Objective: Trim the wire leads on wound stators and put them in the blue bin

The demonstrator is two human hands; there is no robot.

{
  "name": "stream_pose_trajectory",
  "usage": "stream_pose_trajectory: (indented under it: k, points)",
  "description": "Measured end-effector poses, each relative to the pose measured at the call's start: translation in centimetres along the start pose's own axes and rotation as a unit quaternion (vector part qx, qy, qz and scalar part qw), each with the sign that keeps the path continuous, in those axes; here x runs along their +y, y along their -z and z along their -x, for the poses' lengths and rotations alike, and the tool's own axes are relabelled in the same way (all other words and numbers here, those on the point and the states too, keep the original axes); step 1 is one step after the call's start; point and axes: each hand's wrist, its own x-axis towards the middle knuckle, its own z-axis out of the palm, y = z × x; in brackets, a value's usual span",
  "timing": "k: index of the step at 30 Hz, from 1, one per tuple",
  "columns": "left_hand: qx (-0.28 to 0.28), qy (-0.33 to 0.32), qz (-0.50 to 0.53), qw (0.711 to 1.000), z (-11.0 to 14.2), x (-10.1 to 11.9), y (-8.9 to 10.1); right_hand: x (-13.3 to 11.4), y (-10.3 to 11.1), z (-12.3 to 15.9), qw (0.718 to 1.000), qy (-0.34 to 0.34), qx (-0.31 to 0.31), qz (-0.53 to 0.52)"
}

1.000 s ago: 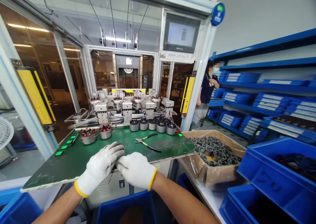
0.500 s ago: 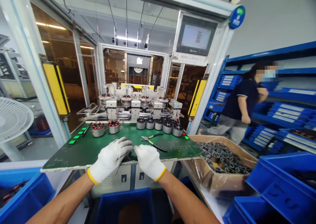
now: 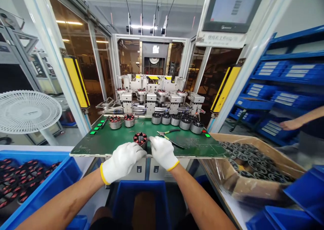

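A wound motor stator, with red copper coils in a grey metal ring, stands upright near the front edge of the green worktable. My left hand, in a white glove with a yellow cuff, has its fingers closed round the near left side of this stator. On the other side my right hand, gloved alike, is closed in a pinch close to the stator's rim; what its fingertips hold is hidden. Behind it lie cutting pliers with green and black handles, spread apart. Two more wound stators stand at the table's back left.
Several unwound stators line the back right, before the winding machine. Green buttons sit at the left edge. A cardboard box of rings stands right, a blue bin of wound stators left. Another person's arm shows far right.
The view has turned a little, so the table sits farther right in it. The stator between my hands now shows its coils. The other person has moved to the right edge.
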Motion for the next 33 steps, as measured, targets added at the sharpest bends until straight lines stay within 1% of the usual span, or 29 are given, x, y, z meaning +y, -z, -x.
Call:
stream_pose_trajectory:
  k: [2,4,5,6,8,10,13,15,17,18,19,22,23,24,26,28,30,32,33]
  points:
    - [0.043,0.053,0.071,0.995,0.0,-0.1,0.2,0.1,0.1,-0.1,1.0,-0.01,-0.011,-0.004]
    - [0.076,0.116,0.163,0.977,-0.4,-0.4,0.5,0.0,0.5,-0.1,1.0,-0.013,-0.027,-0.002]
    - [0.083,0.148,0.205,0.964,-0.7,-0.5,0.7,-0.1,0.7,0.0,0.999,-0.011,-0.035,0.002]
    - [0.083,0.18,0.239,0.951,-1.1,-0.8,1.0,-0.3,0.8,0.2,0.999,-0.008,-0.044,0.008]
    - [0.063,0.233,0.272,0.932,-2.6,-1.2,1.7,-1.0,1.1,0.6,0.998,0.0,-0.063,0.021]
    - [0.036,0.256,0.25,0.933,-4.6,-1.3,2.5,-2.1,1.1,1.1,0.996,-0.002,-0.082,0.034]
    - [-0.023,0.244,0.17,0.955,-8.0,-0.9,3.2,-4.2,0.6,1.8,0.992,-0.02,-0.109,0.053]
    - [-0.069,0.241,0.123,0.96,-9.7,-0.5,3.4,-5.3,0.3,2.0,0.99,-0.031,-0.122,0.064]
    - [-0.096,0.23,0.112,0.962,-10.2,-0.4,3.4,-5.7,0.4,2.2,0.989,-0.044,-0.128,0.064]
    - [-0.092,0.219,0.121,0.964,-9.9,-0.5,3.4,-5.6,0.6,2.2,0.989,-0.049,-0.128,0.055]
    - [-0.073,0.205,0.134,0.967,-9.3,-0.8,3.3,-5.4,0.9,2.3,0.99,-0.051,-0.125,0.043]
    - [0.016,0.144,0.153,0.978,-6.3,-2.1,2.7,-4.7,1.6,2.7,0.992,-0.04,-0.121,0.006]
    - [0.027,0.113,0.142,0.983,-5.2,-2.4,2.3,-4.6,1.7,2.9,0.992,-0.037,-0.121,0.001]
    - [0.023,0.081,0.123,0.989,-4.2,-2.6,1.7,-4.7,1.7,3.1,0.992,-0.035,-0.121,-0.002]
    - [0.022,0.042,0.063,0.997,-2.6,-2.6,0.1,-5.1,1.8,3.6,0.993,-0.037,-0.113,-0.008]
    - [0.055,0.03,0.008,0.998,-1.7,-2.4,-1.7,-5.6,2.2,3.8,0.995,-0.037,-0.097,-0.011]
    - [0.104,0.017,-0.014,0.994,-1.3,-2.1,-3.1,-5.6,3.1,3.6,0.996,-0.016,-0.091,-0.015]
    - [0.144,0.0,-0.012,0.989,-1.3,-2.1,-4.0,-5.0,4.5,2.7,0.997,0.016,-0.079,-0.021]
    - [0.158,-0.005,-0.009,0.987,-1.2,-2.1,-4.2,-4.3,5.3,2.1,0.998,0.025,-0.06,-0.02]
